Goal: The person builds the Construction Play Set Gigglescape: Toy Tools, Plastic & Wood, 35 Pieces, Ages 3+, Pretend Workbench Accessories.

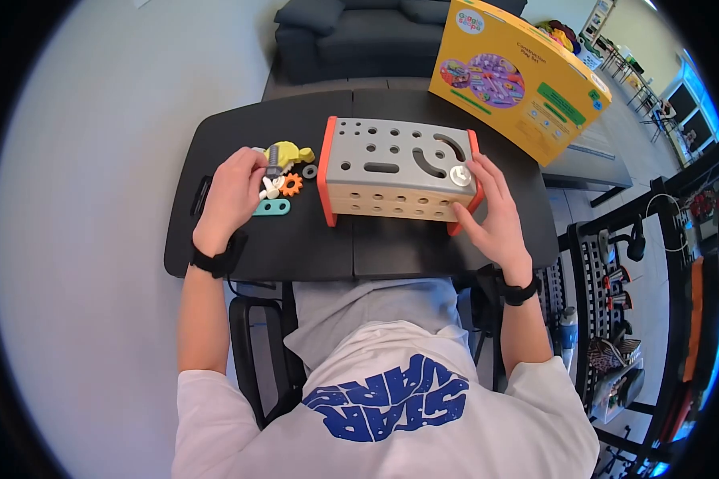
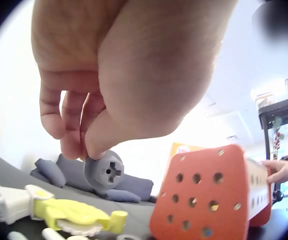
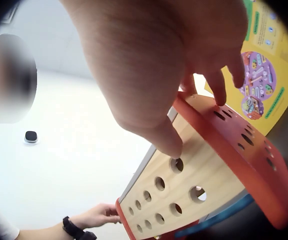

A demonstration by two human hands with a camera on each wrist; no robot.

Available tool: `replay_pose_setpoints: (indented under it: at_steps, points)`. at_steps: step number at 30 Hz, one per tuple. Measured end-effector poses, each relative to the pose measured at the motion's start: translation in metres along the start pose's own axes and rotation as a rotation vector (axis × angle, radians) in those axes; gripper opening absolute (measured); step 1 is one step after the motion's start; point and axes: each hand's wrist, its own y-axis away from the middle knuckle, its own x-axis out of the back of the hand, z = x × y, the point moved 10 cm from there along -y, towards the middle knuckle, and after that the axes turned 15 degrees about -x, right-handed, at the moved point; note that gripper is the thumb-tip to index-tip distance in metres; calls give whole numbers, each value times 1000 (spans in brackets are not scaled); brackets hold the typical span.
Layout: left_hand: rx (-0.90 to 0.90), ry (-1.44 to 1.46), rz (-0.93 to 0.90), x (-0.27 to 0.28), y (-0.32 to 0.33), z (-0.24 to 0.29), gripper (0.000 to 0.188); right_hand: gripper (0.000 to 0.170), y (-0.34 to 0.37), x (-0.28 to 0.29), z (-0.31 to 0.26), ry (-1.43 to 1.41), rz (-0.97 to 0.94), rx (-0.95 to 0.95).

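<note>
My left hand [image 1: 236, 180] pinches a grey toy bolt [image 1: 274, 156] between thumb and fingertips, over the loose pieces at the left. In the left wrist view the slotted head of the bolt faces the camera. A toy workbench [image 1: 403, 164] with grey top, wooden side and red ends stands in the middle. My right hand [image 1: 491, 203] grips its right end, thumb on the wooden side [image 3: 161, 182] by a hole, fingers along the red end panel [image 3: 234, 135]. Near those fingers, a white screw head [image 1: 460, 176] sits in the top.
Below the left hand lie a yellow toy saw [image 1: 289, 152], an orange gear [image 1: 292, 185], white screws [image 1: 272, 188], a grey ring [image 1: 310, 171] and a teal strip [image 1: 272, 207]. A yellow box [image 1: 519, 80] stands behind the table [image 1: 295, 255] at right.
</note>
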Motion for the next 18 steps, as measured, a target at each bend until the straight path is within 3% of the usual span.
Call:
replay_pose_setpoints:
  at_steps: [2,5,8,14,18]
  points:
    - [-73,69,25,6,-8,35,9,57,8,11,-20,65,175,136]
    - [-120,313,-7,-5,-14,82,11,51,24,15,-47,-26,194,277]
    - [-248,375,-33,-17,-19,132,13,48,39,6,-68,-148,104,325]
    - [-341,531,-14,-49,-26,177,15,42,51,-6,-92,-238,49,425]
    - [-359,565,-9,-66,-27,186,15,38,54,-18,-75,-193,67,379]
